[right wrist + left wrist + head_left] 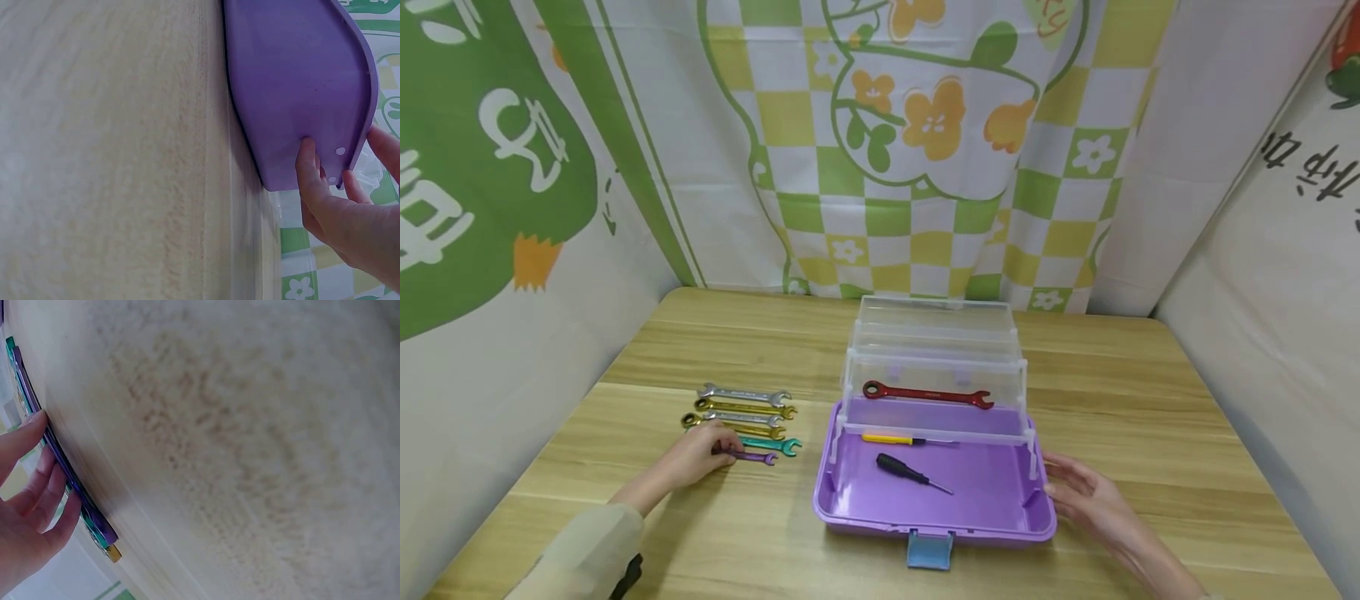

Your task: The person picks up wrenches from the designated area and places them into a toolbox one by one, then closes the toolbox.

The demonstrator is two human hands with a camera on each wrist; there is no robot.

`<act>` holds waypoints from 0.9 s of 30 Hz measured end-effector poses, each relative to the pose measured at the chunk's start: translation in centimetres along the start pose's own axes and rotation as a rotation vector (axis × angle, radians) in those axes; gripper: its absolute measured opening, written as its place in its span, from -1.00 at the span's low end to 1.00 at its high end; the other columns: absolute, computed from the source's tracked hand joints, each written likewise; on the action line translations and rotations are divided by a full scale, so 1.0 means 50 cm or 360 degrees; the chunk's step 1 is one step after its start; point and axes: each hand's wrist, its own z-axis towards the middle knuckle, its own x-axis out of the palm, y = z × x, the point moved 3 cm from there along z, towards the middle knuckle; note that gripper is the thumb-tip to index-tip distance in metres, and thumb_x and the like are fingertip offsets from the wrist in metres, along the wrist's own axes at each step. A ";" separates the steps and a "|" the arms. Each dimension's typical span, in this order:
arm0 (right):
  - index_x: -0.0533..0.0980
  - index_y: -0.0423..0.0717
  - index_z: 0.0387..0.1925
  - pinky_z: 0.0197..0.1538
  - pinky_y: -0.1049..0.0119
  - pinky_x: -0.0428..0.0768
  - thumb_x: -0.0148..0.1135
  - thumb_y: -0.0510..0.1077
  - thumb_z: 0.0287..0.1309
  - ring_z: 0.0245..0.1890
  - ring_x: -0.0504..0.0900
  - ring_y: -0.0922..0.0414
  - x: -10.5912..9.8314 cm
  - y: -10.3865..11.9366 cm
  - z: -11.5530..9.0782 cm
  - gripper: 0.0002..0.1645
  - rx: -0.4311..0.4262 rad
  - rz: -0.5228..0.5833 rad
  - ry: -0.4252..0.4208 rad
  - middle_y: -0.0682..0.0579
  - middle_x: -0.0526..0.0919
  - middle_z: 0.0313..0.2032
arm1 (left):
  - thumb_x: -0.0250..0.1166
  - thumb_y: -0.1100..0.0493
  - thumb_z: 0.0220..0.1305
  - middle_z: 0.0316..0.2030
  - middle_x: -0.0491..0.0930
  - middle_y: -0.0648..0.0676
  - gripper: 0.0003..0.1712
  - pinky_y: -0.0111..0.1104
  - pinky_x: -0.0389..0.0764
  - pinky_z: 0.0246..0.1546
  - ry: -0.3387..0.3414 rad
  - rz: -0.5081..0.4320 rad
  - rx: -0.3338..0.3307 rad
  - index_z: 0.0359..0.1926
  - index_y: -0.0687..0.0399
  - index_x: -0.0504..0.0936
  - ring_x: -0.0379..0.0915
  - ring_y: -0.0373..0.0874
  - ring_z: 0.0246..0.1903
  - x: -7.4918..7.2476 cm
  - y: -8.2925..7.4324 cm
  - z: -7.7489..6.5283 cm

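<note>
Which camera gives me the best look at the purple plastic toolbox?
The head view: it shows the purple plastic toolbox from above, with its inside and blue latch. The right wrist shows mostly its outer wall; the left wrist, at most a corner sliver.

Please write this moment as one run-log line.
left hand: holds purple wrench | right hand: touches purple toolbox | black screwdriver: inside open toolbox | teal wrench: on table

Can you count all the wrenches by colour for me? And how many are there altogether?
Silver wrenches: 2
Gold wrenches: 2
Green wrench: 1
Purple wrench: 1
Red wrench: 1
Total: 7 wrenches
</note>
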 end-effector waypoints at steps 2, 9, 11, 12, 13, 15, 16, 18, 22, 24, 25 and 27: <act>-0.06 -0.50 0.20 -0.02 0.30 0.47 0.08 -0.31 0.10 -0.09 0.51 0.22 -0.001 0.001 0.000 -0.25 0.0034 -0.0057 -0.0023 -0.18 0.35 0.11 | 0.31 0.36 -0.08 -0.54 0.36 -0.09 -0.87 -0.41 0.32 -0.51 0.0018 -0.0034 0.0008 -0.45 0.08 0.60 0.26 -0.24 -0.51 0.000 0.003 0.002; -0.06 -0.45 0.23 0.00 0.31 0.45 0.08 -0.25 0.12 -0.07 0.49 0.29 0.001 0.006 -0.001 -0.23 0.0110 -0.0164 -0.0053 -0.38 0.10 0.21 | 0.31 0.38 -0.10 -0.52 0.42 -0.05 -0.87 -0.44 0.37 -0.50 0.0089 -0.0222 -0.0035 -0.44 0.17 0.59 0.29 -0.24 -0.49 -0.001 0.013 0.007; -0.06 -0.44 0.23 0.00 0.30 0.45 0.09 -0.25 0.11 -0.07 0.49 0.29 0.002 0.006 -0.002 -0.23 0.0123 -0.0165 -0.0059 -0.38 0.09 0.21 | 0.32 0.39 -0.12 -0.52 0.44 -0.04 -0.87 -0.45 0.38 -0.50 0.0099 -0.0265 -0.0048 -0.44 0.18 0.59 0.30 -0.26 -0.50 -0.001 0.017 0.010; -0.06 -0.44 0.23 0.00 0.30 0.45 0.09 -0.25 0.11 -0.08 0.49 0.29 0.002 0.006 -0.003 -0.23 0.0130 -0.0165 -0.0065 -0.38 0.08 0.21 | 0.32 0.39 -0.13 -0.52 0.45 -0.04 -0.86 -0.46 0.39 -0.50 0.0101 -0.0277 -0.0049 -0.45 0.18 0.59 0.30 -0.28 -0.50 0.000 0.018 0.011; -0.06 -0.44 0.23 0.00 0.30 0.45 0.10 -0.25 0.11 -0.08 0.49 0.29 0.003 0.006 -0.003 -0.22 0.0135 -0.0165 -0.0069 -0.39 0.07 0.21 | 0.33 0.40 -0.13 -0.53 0.47 -0.04 -0.87 -0.46 0.40 -0.51 0.0102 -0.0291 -0.0041 -0.46 0.18 0.59 0.31 -0.30 -0.51 0.000 0.020 0.012; -0.07 -0.44 0.23 0.00 0.30 0.45 0.10 -0.25 0.10 -0.08 0.49 0.29 0.003 0.005 -0.003 -0.22 0.0140 -0.0164 -0.0073 -0.40 0.05 0.22 | 0.33 0.41 -0.14 -0.54 0.49 -0.04 -0.87 -0.47 0.40 -0.52 0.0101 -0.0314 -0.0021 -0.49 0.18 0.59 0.32 -0.33 -0.52 0.001 0.022 0.014; -0.07 -0.44 0.23 0.00 0.30 0.45 0.10 -0.25 0.10 -0.08 0.49 0.29 0.003 0.005 -0.003 -0.22 0.0138 -0.0167 -0.0074 -0.40 0.05 0.22 | 0.33 0.41 -0.15 -0.54 0.51 -0.04 -0.87 -0.47 0.41 -0.52 0.0100 -0.0326 -0.0011 -0.50 0.17 0.59 0.33 -0.34 -0.52 0.001 0.023 0.015; -0.06 -0.44 0.23 0.00 0.31 0.45 0.10 -0.25 0.10 -0.08 0.49 0.30 0.002 0.005 -0.003 -0.22 0.0136 -0.0171 -0.0077 -0.40 0.06 0.21 | 0.33 0.41 -0.15 -0.54 0.54 -0.04 -0.87 -0.47 0.41 -0.53 0.0101 -0.0340 0.0013 -0.52 0.16 0.59 0.34 -0.36 -0.53 0.001 0.024 0.016; -0.04 -0.43 0.23 0.00 0.31 0.45 0.10 -0.24 0.10 -0.08 0.49 0.30 0.001 0.004 -0.003 -0.23 0.0134 -0.0170 -0.0077 -0.35 0.14 0.20 | 0.34 0.40 -0.15 -0.54 0.56 -0.02 -0.89 -0.47 0.42 -0.52 0.0100 -0.0374 0.0009 -0.54 0.15 0.60 0.35 -0.38 -0.52 0.001 0.029 0.016; -0.03 -0.42 0.23 0.00 0.30 0.45 0.10 -0.25 0.10 -0.08 0.49 0.29 0.001 0.004 -0.003 -0.24 0.0136 -0.0166 -0.0076 -0.33 0.16 0.20 | 0.35 0.39 -0.15 -0.54 0.57 -0.02 -0.89 -0.47 0.43 -0.51 0.0104 -0.0390 -0.0008 -0.54 0.15 0.60 0.36 -0.38 -0.51 -0.001 0.030 0.016; -0.02 -0.42 0.23 0.00 0.30 0.45 0.11 -0.25 0.10 -0.08 0.49 0.29 0.001 0.004 -0.002 -0.24 0.0131 -0.0160 -0.0072 -0.31 0.18 0.19 | 0.35 0.38 -0.15 -0.54 0.57 -0.02 -0.89 -0.48 0.43 -0.51 0.0107 -0.0398 -0.0021 -0.55 0.15 0.60 0.36 -0.39 -0.51 -0.001 0.031 0.016; -0.02 -0.42 0.22 0.00 0.30 0.45 0.10 -0.25 0.10 -0.07 0.49 0.28 0.000 0.003 -0.002 -0.25 0.0123 -0.0156 -0.0066 -0.29 0.20 0.19 | 0.36 0.38 -0.15 -0.54 0.57 -0.02 -0.89 -0.47 0.42 -0.51 0.0109 -0.0408 -0.0029 -0.54 0.16 0.60 0.36 -0.38 -0.51 -0.003 0.031 0.016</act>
